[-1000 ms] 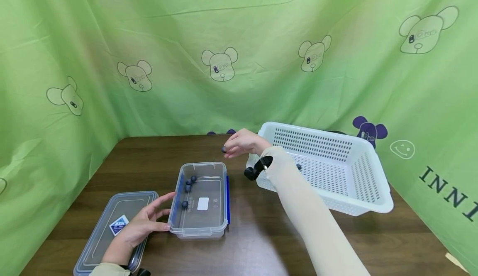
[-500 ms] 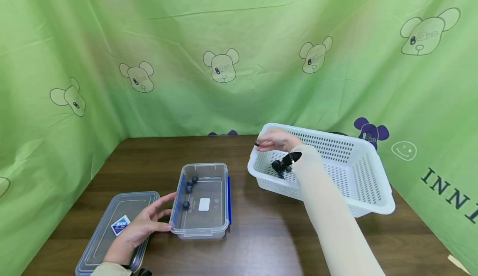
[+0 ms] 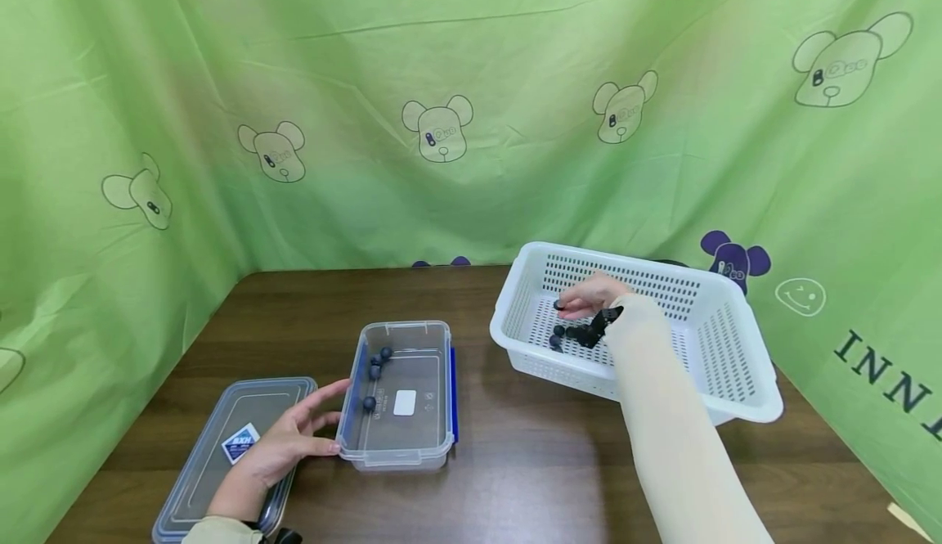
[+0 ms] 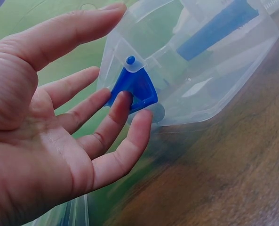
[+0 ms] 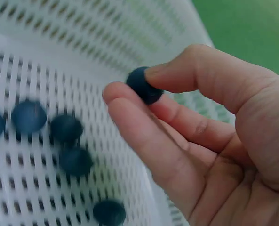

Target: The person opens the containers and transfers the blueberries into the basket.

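Observation:
My right hand (image 3: 592,294) is inside the white basket (image 3: 736,388), pinching a blueberry (image 5: 141,87) between thumb and fingers, as the right wrist view shows. Below that hand, several more blueberries (image 5: 28,117) lie on the basket's perforated floor. My left hand (image 3: 283,446) rests at the left side of a clear plastic container (image 3: 401,454), fingers loosely spread. In the left wrist view its fingertips touch or nearly touch the container's blue clip (image 4: 134,89). A few blueberries (image 3: 370,403) sit along the container's left half; its top is uncovered.
A clear lid (image 3: 213,478) with a blue-and-white sticker lies on the wooden table (image 3: 515,478) left of the container, partly under my left forearm. Behind the table hangs a green curtain (image 3: 353,217) printed with mouse heads.
My right hand has moved right from the gap between container and basket, then down into the basket, with a blueberry still pinched. The left hand and container stay essentially in place.

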Demonstrator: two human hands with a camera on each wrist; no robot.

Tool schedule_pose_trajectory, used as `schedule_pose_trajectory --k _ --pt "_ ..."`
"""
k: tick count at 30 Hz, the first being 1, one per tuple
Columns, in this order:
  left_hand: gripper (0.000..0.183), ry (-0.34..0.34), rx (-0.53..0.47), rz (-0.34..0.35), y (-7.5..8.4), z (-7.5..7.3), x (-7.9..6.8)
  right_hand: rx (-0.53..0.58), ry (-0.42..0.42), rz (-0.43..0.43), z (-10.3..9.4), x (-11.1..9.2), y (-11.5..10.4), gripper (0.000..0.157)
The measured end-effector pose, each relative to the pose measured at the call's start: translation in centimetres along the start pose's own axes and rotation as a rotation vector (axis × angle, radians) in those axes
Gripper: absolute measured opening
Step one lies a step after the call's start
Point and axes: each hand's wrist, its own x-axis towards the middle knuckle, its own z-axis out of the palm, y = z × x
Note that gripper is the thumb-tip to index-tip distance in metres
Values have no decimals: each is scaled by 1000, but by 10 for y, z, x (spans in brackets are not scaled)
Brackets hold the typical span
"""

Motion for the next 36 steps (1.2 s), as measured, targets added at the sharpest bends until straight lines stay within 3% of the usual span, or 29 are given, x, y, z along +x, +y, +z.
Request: schedule_pose_trajectory --k 4,7,12,14,18,20,22,25,29,36 --pt "71 -2 -1 -4 0 0 0 -57 15 88 -9 -3 7 19" --pt "71 -6 -8 -5 -1 -1 0 -96 13 159 -8 -10 7 14" --pt "71 -18 -18 -8 -1 -2 0 -220 -84 217 -9 -10 11 13" --pt "71 -16 -16 -8 -1 -2 0 -263 -110 209 -18 7 20 16" --pt "72 -8 -9 -7 -1 -2 0 -302 -223 176 -59 73 53 18" --pt "72 -6 -6 -9 -1 -2 1 -321 -225 175 -67 85 59 18" --pt "72 -4 -7 -16 -1 -1 1 -305 -213 185 -63 78 55 16" --pt "71 -3 -8 -27 -1 -1 1 -247 -92 200 -33 31 31 11" --pt "71 -6 -13 -29 -1 -2 1 -167 -66 141 -8 -5 4 14" --pt "71 -7 -8 -18 -1 -2 1 -46 -93 25 17 -15 -28 6"
